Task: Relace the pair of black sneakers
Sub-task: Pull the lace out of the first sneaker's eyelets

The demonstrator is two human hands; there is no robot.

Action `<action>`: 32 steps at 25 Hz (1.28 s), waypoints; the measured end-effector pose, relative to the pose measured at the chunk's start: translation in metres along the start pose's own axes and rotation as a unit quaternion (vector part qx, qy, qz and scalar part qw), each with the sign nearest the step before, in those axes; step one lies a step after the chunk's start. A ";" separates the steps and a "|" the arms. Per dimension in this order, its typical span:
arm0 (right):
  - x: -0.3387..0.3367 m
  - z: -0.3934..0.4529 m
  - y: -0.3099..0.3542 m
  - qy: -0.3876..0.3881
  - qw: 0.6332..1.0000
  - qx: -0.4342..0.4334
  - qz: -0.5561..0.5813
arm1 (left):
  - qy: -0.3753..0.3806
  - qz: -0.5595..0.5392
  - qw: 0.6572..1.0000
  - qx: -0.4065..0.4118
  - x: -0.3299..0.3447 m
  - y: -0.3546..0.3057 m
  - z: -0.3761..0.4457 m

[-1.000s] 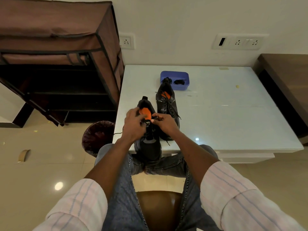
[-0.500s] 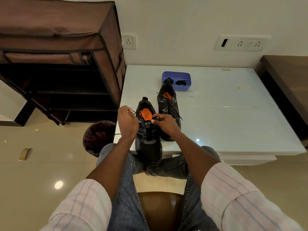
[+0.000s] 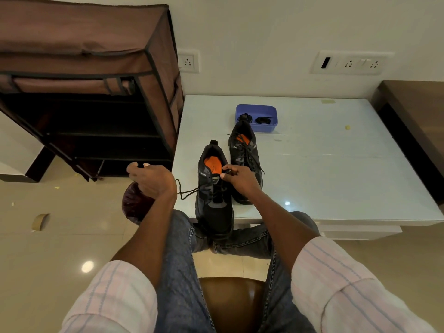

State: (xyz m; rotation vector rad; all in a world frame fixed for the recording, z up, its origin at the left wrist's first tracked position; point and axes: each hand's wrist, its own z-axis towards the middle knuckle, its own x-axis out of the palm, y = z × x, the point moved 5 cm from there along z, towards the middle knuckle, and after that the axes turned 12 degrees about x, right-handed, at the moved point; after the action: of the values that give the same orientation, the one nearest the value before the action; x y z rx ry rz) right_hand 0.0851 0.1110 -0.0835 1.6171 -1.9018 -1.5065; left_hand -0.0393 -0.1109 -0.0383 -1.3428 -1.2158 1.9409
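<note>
Head view: left hand (image 3: 151, 181) swung out toward nine o'clock from the near black mesh sneaker with orange insole (image 3: 213, 188) at the white glass desk (image 3: 324, 169) edge, dragging the thin black lace (image 3: 187, 192) through; fingers curled, seemingly pinching the lace. Right hand (image 3: 237, 179) pinching at the upper eyelets. Second laced black sneaker (image 3: 245, 152) at one o'clock. Probably one eyelet crossing finished, more to thread

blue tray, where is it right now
In the head view, the blue tray sits at the far side of the white table, just behind the farther sneaker, below the wall.
</note>
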 end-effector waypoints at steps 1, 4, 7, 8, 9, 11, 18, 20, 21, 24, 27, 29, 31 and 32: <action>0.000 -0.001 0.001 0.001 1.000 -0.001 0.001 | 0.017 0.039 0.999 0.022 0.003 -0.001 -0.002; 0.001 -0.003 0.001 0.005 1.000 0.006 0.008 | 0.104 0.157 0.978 0.088 0.018 -0.002 -0.014; 0.004 -0.002 0.000 0.008 1.000 0.006 -0.011 | 0.154 0.183 0.968 0.076 0.025 -0.001 -0.027; 0.008 -0.001 -0.001 0.006 1.000 0.002 -0.025 | 0.160 0.191 0.965 0.084 0.026 -0.004 -0.031; 0.012 -0.001 -0.002 0.002 0.999 -0.004 -0.045 | 0.167 0.196 0.961 0.099 0.027 -0.005 -0.034; 0.020 0.001 -0.007 -0.007 0.997 -0.007 -0.083 | 0.191 0.156 0.967 0.061 0.032 -0.001 -0.034; 0.021 -0.010 -0.001 -0.024 0.993 -0.020 -0.110 | 0.373 0.115 0.899 0.198 0.063 -0.010 -0.058; 0.022 -0.014 0.003 -0.025 0.993 -0.028 -0.111 | 0.405 0.148 0.871 0.235 0.069 -0.010 -0.063; 0.021 -0.014 0.005 -0.026 0.994 -0.033 -0.103 | 0.412 0.144 0.872 0.224 0.071 -0.008 -0.060; 0.018 -0.012 0.007 -0.052 0.997 -0.020 -0.050 | 0.438 0.044 0.892 0.105 0.073 0.004 -0.039; 0.023 -0.020 0.010 -0.074 0.997 0.002 -0.026 | 0.479 -0.086 0.872 -0.040 0.067 0.012 -0.035; 0.034 -0.026 0.015 -0.081 0.993 -0.024 -0.088 | 0.488 -0.088 0.868 -0.031 0.062 0.008 -0.040; 0.047 -0.026 0.021 -0.087 0.977 -0.062 -0.187 | 0.480 -0.072 0.874 -0.002 0.058 0.005 -0.044; 0.052 -0.027 0.022 -0.070 0.973 -0.062 -0.209 | 0.478 -0.063 0.876 0.011 0.057 0.005 -0.045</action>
State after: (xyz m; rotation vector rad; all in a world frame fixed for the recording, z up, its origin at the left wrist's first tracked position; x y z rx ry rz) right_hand 0.0718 0.0500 -0.0759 1.9873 -1.5526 -1.9014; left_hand -0.0203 -0.0512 -0.0754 -1.8071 -0.7273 0.9209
